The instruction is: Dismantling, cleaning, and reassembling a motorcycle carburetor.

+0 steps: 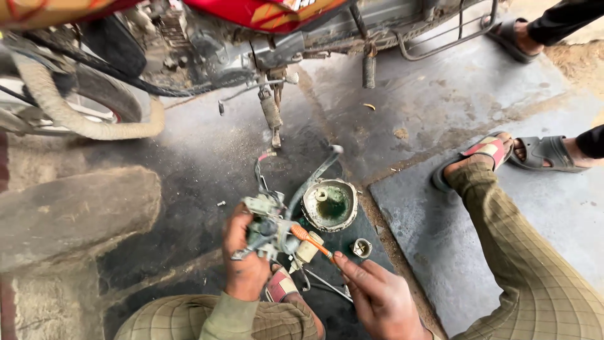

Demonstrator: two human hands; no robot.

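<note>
Seen from above, a person squats on a dark, oily floor point(189, 164) beside a red motorcycle point(264, 12). The left hand point(244, 261) has its fingers clamped around a grimy carburettor point(267, 223). The right hand point(377, 296) pinches an orange-handled screwdriver point(309, 241), its tip at the carburettor. Just beyond the fingertips sits a round metal bowl point(329, 204) with green residue; a small cap point(362, 247) lies beside the right fingers. Open floor spreads left of the hands; another person's sandalled feet point(544, 152) stand well right.
</note>
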